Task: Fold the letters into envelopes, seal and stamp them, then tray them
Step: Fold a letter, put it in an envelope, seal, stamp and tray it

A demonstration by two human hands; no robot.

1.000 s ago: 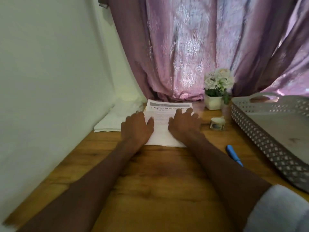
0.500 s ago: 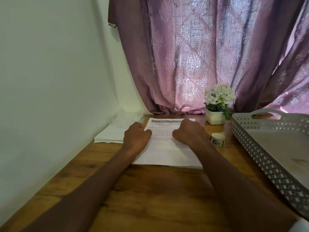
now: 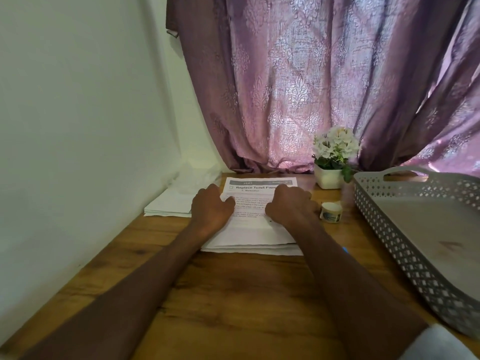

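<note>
A stack of printed letters (image 3: 249, 229) lies on the wooden table, its top sheet headed "Replace Toilet Paper". My left hand (image 3: 211, 209) sits at the top sheet's left edge, fingers curled down and thumb on the print. My right hand (image 3: 288, 206) sits at the right edge with curled fingers that cover the end of the heading. The fingertips of both hands are hidden behind the knuckles. A pile of white envelopes (image 3: 168, 205) lies to the left of the letters, against the wall. At the right stands a grey perforated tray (image 3: 405, 240) with nothing in it.
A small round jar (image 3: 330, 212) stands just right of my right hand. A white pot of flowers (image 3: 331, 162) is at the back by the purple curtain. A bit of a blue pen (image 3: 345, 249) shows beside my right forearm. The wall bounds the table on the left.
My hands lay flat on the sheet a second ago; their fingers have since curled at its edges. The view has tilted up, and the letters now lie nearer to me.
</note>
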